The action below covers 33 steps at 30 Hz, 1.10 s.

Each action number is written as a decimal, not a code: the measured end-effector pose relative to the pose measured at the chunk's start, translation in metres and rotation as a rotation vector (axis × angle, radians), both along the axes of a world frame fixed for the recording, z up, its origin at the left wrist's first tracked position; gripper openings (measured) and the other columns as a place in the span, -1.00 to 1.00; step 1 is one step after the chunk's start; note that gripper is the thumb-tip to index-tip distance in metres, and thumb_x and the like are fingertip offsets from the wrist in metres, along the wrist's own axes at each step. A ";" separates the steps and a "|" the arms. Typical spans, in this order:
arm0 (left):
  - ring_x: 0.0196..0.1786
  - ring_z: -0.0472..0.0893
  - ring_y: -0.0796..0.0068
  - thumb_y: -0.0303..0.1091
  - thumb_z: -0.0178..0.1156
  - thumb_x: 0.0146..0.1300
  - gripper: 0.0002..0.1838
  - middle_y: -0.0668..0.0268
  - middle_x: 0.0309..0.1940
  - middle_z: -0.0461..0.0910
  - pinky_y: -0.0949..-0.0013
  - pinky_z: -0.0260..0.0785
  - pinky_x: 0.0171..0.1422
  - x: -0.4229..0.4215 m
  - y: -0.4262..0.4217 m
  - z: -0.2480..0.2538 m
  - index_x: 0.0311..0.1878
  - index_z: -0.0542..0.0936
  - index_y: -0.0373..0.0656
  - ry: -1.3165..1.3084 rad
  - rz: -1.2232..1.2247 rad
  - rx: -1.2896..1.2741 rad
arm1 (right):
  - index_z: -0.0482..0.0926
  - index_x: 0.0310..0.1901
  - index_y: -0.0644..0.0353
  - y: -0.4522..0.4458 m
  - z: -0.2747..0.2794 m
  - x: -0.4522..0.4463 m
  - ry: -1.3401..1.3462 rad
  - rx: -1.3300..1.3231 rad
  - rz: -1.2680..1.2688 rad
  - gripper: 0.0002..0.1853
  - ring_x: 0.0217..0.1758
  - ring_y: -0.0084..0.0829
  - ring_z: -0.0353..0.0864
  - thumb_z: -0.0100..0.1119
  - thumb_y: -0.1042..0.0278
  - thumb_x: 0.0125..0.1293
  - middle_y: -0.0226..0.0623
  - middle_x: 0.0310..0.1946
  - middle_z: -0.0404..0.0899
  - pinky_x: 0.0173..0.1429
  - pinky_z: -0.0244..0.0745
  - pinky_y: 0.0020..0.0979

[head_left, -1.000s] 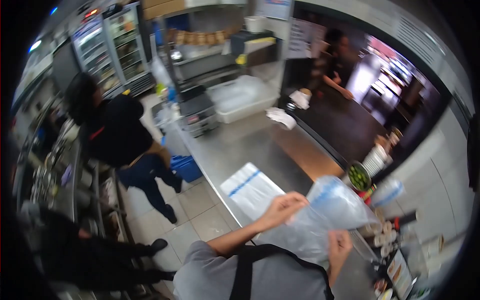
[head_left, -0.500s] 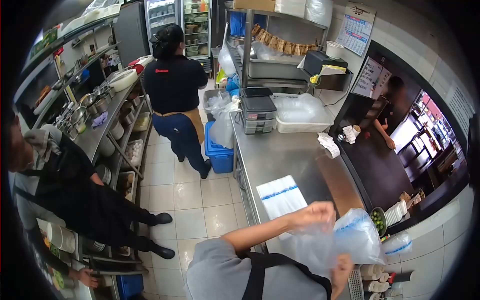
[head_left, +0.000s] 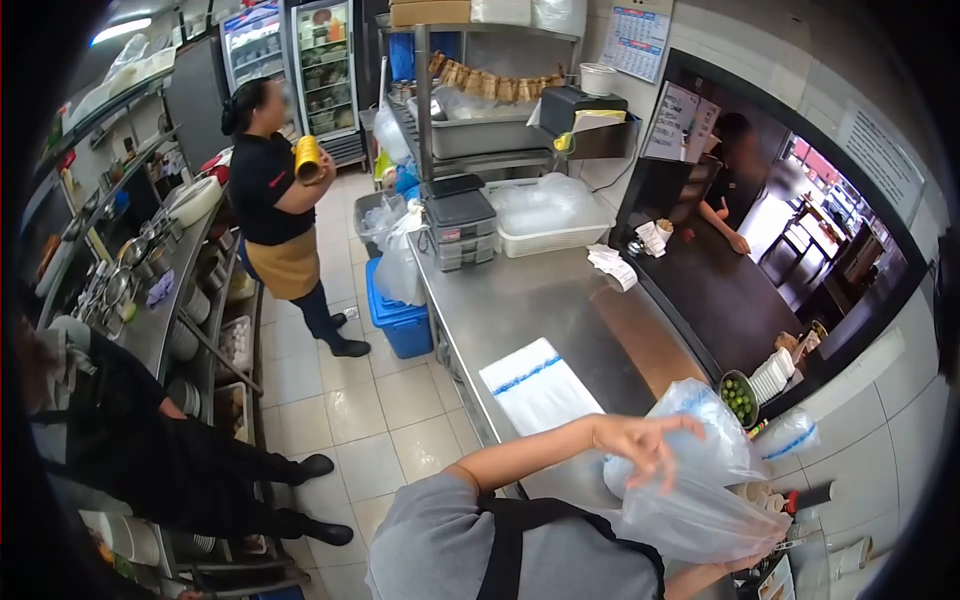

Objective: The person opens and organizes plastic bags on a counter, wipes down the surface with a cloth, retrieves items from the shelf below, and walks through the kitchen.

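Observation:
My left hand is raised over the steel counter with its fingers apart, in front of a clear plastic bag bundle. At the lower right, my right hand is at the lower edge of a thin translucent plastic bag and grips it, its fingers partly covered by the plastic. The thin bag hangs stretched out between the bundle and my right hand. A flat stack of white bags with a blue stripe lies on the counter to the left of my left hand.
A person holding a yellow cylinder stands in the aisle. Another person in dark clothes is at the left. Someone stands behind the pass window. Black drawers, a white tub and a bowl of green fruit sit around the counter.
My left hand has opened and come off the thin plastic, while my right hand has moved right and down with it. The aisle person has turned, showing a yellow cylinder.

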<state>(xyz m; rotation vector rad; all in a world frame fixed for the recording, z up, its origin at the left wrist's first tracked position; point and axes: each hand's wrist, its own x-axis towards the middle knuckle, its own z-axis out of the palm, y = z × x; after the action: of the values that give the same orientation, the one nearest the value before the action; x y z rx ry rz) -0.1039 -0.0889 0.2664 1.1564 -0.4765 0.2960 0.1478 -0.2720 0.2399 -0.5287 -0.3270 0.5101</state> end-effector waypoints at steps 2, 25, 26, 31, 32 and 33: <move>-0.58 0.51 0.55 -0.60 0.06 0.15 -0.52 0.11 -0.24 0.53 0.48 0.36 -0.53 0.004 0.020 0.009 0.15 0.23 -0.21 -0.042 0.156 -0.064 | 0.22 0.20 0.10 -0.016 -0.009 0.013 -0.355 0.050 0.269 -0.58 0.11 -0.30 0.37 -0.19 0.13 0.38 -0.27 0.10 0.35 0.17 0.30 -0.15; -0.20 0.61 0.20 -0.40 0.09 0.06 -0.64 0.05 -0.13 0.54 0.24 0.51 -0.32 0.091 0.079 -0.205 -0.01 0.52 -0.15 0.747 0.827 0.510 | 0.48 -0.03 0.13 0.085 -0.113 0.003 -0.251 -0.721 0.241 -0.73 -0.12 -0.28 0.44 -0.03 0.52 0.23 -0.27 -0.15 0.42 -0.01 0.36 -0.33; -0.26 0.62 0.23 -0.39 0.09 0.06 -0.65 0.07 -0.21 0.57 0.24 0.51 -0.34 0.082 0.068 -0.198 -0.03 0.54 -0.13 0.841 0.825 0.462 | 0.47 -0.03 0.13 0.085 -0.124 -0.002 -0.221 -0.723 0.274 -0.73 -0.12 -0.28 0.44 -0.03 0.51 0.23 -0.27 -0.15 0.42 -0.02 0.37 -0.33; -0.55 0.60 0.35 -0.36 -0.03 0.17 -0.65 0.13 -0.37 0.61 0.32 0.46 -0.54 0.080 0.058 -0.205 0.03 0.55 0.02 0.992 0.797 0.343 | 0.46 -0.04 0.10 0.077 -0.163 -0.013 -0.134 -0.751 0.362 -0.75 -0.12 -0.30 0.45 -0.02 0.49 0.24 -0.28 -0.14 0.43 -0.03 0.39 -0.32; -0.56 0.59 0.36 -0.35 -0.04 0.18 -0.65 0.15 -0.39 0.61 0.35 0.44 -0.56 0.081 0.058 -0.206 0.03 0.54 0.01 0.982 0.791 0.356 | 0.46 -0.04 0.10 0.077 -0.170 -0.014 -0.122 -0.763 0.364 -0.75 -0.13 -0.30 0.45 -0.02 0.48 0.25 -0.29 -0.14 0.43 -0.04 0.39 -0.31; -0.57 0.58 0.38 -0.35 -0.05 0.19 -0.65 0.17 -0.41 0.61 0.38 0.41 -0.58 0.081 0.059 -0.208 0.04 0.54 0.01 0.971 0.784 0.369 | 0.46 -0.04 0.09 0.078 -0.176 -0.013 -0.115 -0.769 0.361 -0.76 -0.13 -0.31 0.45 -0.01 0.48 0.25 -0.29 -0.14 0.43 -0.04 0.39 -0.31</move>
<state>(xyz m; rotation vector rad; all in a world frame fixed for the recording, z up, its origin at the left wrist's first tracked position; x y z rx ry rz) -0.0225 -0.0299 0.0588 1.6501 0.8322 0.2787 0.1350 -0.1937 0.0639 -1.2601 -0.3324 0.9657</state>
